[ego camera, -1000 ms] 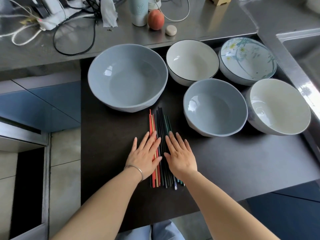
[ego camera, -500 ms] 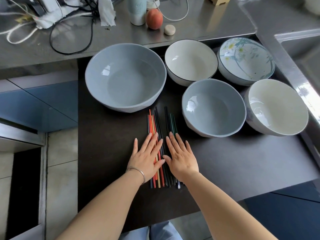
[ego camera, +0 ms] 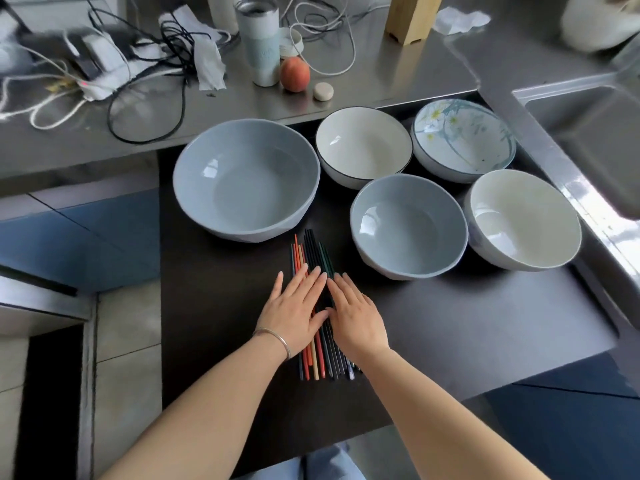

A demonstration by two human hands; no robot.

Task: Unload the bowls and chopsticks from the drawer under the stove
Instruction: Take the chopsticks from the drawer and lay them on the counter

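Five bowls sitting in drawer (ego camera: 485, 327), big bowl (ego camera: 246, 180) far left. Chopsticks (ego camera: 313, 258) lying in front of it, left of near bowl (ego camera: 408, 225). Both hands lying flat on chopsticks: left hand (ego camera: 294, 306) & right hand (ego camera: 356, 315) side by side. Tabletop (ego camera: 381, 81) behind drawer, carrying cup (ego camera: 261, 46) w/ peach (ego camera: 294, 74) just right.

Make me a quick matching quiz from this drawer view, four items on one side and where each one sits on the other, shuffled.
Things:
1. large grey-blue bowl
2. flowered bowl
3. chopsticks
4. peach

Places:
A. on the steel counter beside the tumbler
B. under both flat hands
C. back right of the drawer
D. left of the other bowls

Pairs: 1-D, 2-C, 3-B, 4-A
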